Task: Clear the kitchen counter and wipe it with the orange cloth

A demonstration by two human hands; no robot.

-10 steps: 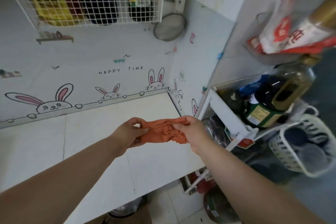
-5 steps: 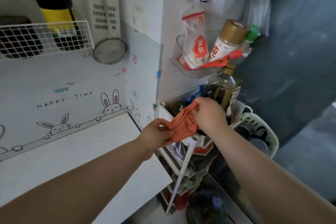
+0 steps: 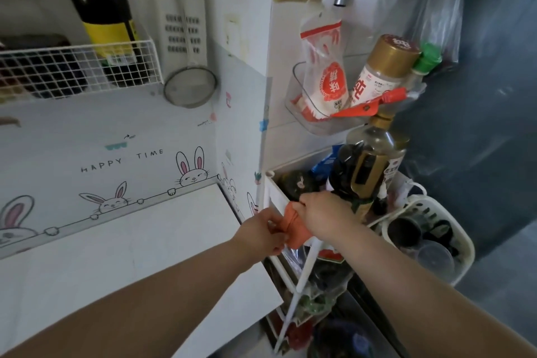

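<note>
Both hands, left [image 3: 263, 234] and right [image 3: 322, 216], clenched round bunched orange cloth [image 3: 293, 227] | held beside white rack [image 3: 276, 195], probably to hang | white worktop [image 3: 130, 241] bare

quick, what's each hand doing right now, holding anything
Left hand: closed on the lower end of the orange cloth.
Right hand: closed on the cloth's upper end, at the white rack's edge.

head view | worn on head | faces forward-down, toward bench [image 3: 122, 244] right end and rack [image 3: 277, 197] | close, at arm's reach
</note>
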